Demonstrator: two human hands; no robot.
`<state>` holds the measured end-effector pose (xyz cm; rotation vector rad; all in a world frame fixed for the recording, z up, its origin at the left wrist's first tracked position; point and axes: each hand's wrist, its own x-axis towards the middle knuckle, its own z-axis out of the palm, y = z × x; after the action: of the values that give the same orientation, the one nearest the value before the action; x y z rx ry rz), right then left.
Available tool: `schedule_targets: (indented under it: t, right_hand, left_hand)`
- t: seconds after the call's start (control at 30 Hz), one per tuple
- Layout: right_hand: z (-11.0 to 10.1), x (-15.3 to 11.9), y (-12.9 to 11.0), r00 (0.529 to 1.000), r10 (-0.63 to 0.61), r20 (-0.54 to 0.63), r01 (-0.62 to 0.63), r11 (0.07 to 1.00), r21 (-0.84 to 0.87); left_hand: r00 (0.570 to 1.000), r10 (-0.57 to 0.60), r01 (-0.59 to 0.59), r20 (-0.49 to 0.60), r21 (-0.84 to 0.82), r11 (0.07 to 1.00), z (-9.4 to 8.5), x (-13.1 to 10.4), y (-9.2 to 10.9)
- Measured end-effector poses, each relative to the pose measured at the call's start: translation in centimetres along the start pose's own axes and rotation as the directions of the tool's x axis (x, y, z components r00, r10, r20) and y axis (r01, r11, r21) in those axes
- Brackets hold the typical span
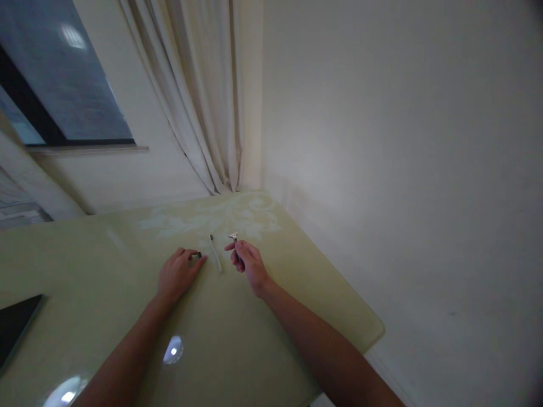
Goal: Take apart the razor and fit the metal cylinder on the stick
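My right hand [250, 263] is closed round the dark handle of what looks like a razor, its pale, wide head [233, 235] standing up above the fingers. A small dark piece [198, 255], too small to name, sits between the thumb and fingers of my left hand [180, 271], which rests on the tabletop. Between the two hands lies a thin white stick with a dark tip [216, 255], similar to a toothbrush. Neither hand touches it.
The glossy greenish table [237, 339] has a rounded corner at the right, close to the wall [403, 169]. A black flat object [19, 319] lies at the left edge. Beyond the table hang pale curtains [203, 102] beside a window [68, 79].
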<state>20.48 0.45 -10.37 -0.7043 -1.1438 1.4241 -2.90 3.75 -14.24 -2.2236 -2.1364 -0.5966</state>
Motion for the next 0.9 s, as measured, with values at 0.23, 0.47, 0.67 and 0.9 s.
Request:
schedule_targets:
  t: [0.23, 0.47, 0.67, 0.9]
  right_hand:
    - [0.0, -0.1, 0.5, 0.999, 0.030, 0.014, -0.029, 0.999, -0.028]
    - [0.0, -0.2, 0.6, 0.999, 0.045, 0.026, -0.044, 0.998, -0.050]
    - [0.0, -0.2, 1.0, 0.998, 0.060, 0.027, -0.058, 0.995, -0.075]
    - [0.0, -0.5, 0.6, 0.989, 0.144, -0.014, -0.145, 0.989, -0.032]
  left_hand:
    - [0.999, 0.020, -0.017, 0.049, -0.062, 0.998, -0.1, -0.7, -0.4]
    - [0.997, 0.049, -0.041, 0.057, -0.140, 0.989, 0.0, -0.4, -0.5]
    - [0.993, 0.059, -0.038, 0.105, -0.187, 0.982, 0.3, -0.1, -0.6]
    - [0.954, 0.202, -0.276, -0.221, -0.385, 0.880, -3.0, -0.3, 1.7]
